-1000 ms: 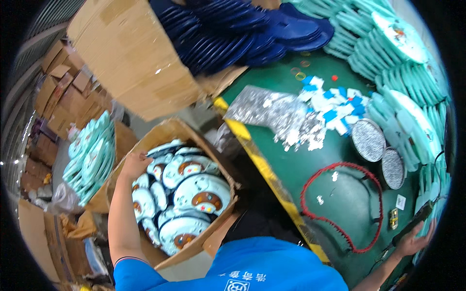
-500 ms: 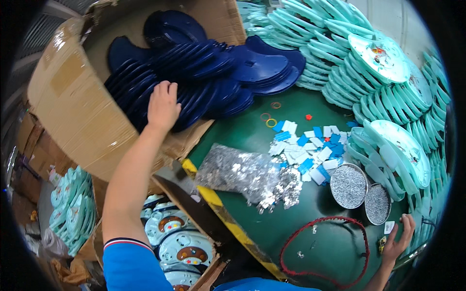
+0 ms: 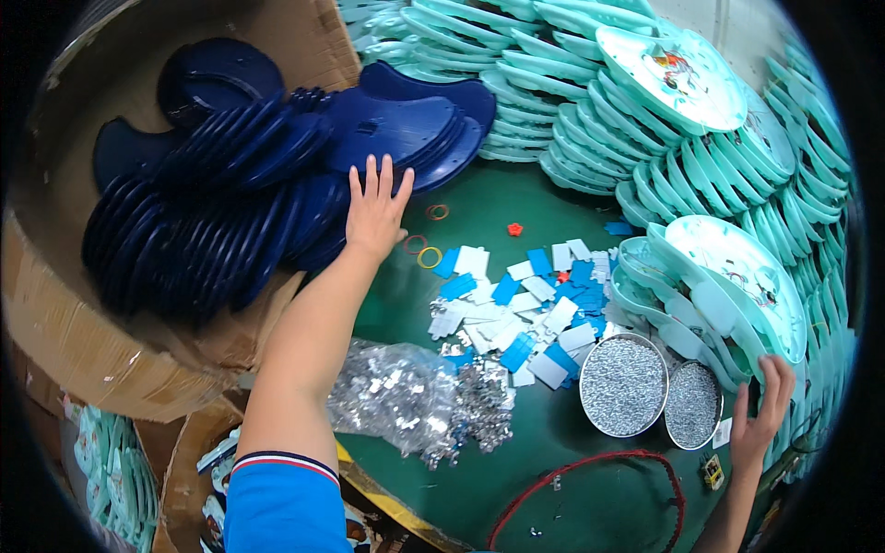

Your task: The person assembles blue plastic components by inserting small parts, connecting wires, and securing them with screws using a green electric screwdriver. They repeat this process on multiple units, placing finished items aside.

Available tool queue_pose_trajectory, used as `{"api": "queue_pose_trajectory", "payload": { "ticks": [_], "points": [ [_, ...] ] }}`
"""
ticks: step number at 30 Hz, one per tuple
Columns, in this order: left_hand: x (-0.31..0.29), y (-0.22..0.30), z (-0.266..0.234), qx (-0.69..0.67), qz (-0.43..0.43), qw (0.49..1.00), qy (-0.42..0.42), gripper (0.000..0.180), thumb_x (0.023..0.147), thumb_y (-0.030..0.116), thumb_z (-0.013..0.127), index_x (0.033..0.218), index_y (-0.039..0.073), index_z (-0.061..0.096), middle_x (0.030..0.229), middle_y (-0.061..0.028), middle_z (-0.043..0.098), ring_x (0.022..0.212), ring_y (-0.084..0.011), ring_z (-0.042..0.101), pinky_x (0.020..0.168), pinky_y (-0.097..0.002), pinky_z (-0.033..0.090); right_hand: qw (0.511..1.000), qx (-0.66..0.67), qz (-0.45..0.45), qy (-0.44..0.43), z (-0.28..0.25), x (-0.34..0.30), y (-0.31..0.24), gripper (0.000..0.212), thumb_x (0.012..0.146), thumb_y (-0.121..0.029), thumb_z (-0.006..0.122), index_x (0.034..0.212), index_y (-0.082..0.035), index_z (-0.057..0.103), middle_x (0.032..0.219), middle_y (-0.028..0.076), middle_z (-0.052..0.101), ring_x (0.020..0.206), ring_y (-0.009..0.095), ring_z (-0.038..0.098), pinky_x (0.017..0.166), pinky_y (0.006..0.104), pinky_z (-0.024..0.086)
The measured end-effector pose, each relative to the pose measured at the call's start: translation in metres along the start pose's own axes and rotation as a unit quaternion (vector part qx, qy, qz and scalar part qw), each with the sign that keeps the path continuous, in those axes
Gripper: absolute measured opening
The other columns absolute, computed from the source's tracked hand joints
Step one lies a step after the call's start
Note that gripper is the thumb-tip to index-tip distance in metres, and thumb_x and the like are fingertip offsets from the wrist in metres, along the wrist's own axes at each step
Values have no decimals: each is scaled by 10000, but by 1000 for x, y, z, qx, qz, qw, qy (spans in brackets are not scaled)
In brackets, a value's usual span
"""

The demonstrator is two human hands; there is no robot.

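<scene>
Spilling from the big carton (image 3: 88,346) at left, navy panels (image 3: 221,226) lie unlifted, the left hand (image 3: 374,214) empty, fingers spread, at their edge, loose tiles (image 3: 561,315) seem unused mid-table (image 3: 548,419), and the right hand (image 3: 760,431), apparently empty, hovers beside mint covers (image 3: 714,253) already stacked.

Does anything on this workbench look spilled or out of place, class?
Loose silvery pieces lie beside the clear plastic bag on the green tabletop, as if spilled; a small red star-like piece sits apart from the blue and white tabs.
</scene>
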State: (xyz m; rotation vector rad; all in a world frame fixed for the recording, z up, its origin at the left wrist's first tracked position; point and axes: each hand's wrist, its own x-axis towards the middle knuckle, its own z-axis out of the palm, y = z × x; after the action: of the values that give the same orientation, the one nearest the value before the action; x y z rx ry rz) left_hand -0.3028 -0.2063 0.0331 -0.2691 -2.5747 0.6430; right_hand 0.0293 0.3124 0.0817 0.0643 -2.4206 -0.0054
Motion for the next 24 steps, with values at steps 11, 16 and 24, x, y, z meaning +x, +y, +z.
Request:
{"api": "queue_pose_trajectory", "payload": {
  "ticks": [11, 16, 24],
  "points": [
    [84, 40, 29, -13, -43, 997, 58, 622, 944, 153, 543, 1536, 92, 361, 1452, -269, 496, 1271, -473, 541, 1023, -537, 473, 981, -145, 112, -68, 8, 8, 29, 700, 781, -125, 789, 1421, -50, 515, 1372, 180, 549, 1286, 404, 496, 1082, 498, 387],
    [-42, 58, -66, -50, 205, 971, 116, 606, 872, 98, 563, 1468, 56, 464, 1403, -226, 535, 1224, -440, 568, 1062, -530, 445, 979, -52, 157, -123, -8, 22, 20, 558, 924, -322, 674, 1373, -15, 548, 1254, 217, 587, 1174, 404, 546, 1021, 448, 412],
    [-116, 51, -144, -184, 279, 942, -26, 821, 713, 114, 757, 1461, 18, 433, 1378, -184, 531, 1231, -388, 574, 1009, -439, 505, 949, 117, 247, -159, -7, 61, 57, 352, 879, -189, 703, 1154, 26, 657, 880, 172, 656, 773, 309, 629, 743, 400, 494]
  ]
}}
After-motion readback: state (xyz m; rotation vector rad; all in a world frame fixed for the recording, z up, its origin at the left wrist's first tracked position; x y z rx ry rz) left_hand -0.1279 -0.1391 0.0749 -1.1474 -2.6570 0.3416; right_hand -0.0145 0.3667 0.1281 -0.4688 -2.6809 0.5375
